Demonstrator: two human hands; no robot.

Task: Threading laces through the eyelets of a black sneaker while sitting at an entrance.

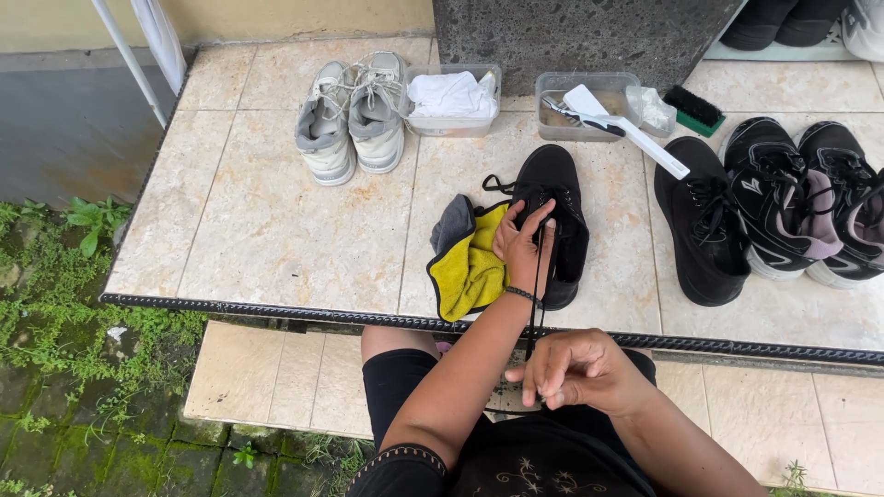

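A black sneaker [558,198] lies on the tiled ledge [276,239], toe pointing away from me. My left hand [523,247] rests on its tongue and eyelets, fingers pressing the shoe down. A black lace [536,308] runs from the shoe toward me. My right hand [575,370], low over my lap, pinches the end of that lace. A yellow and grey cloth [468,262] lies bunched against the shoe's left side.
A pair of pale grey sneakers [353,120] stands at the back left. Two clear tubs sit behind, one with white cloth [453,97], one with a white-handled brush [626,124]. A black-bristled green brush [693,109] and three more dark shoes [764,212] are at right.
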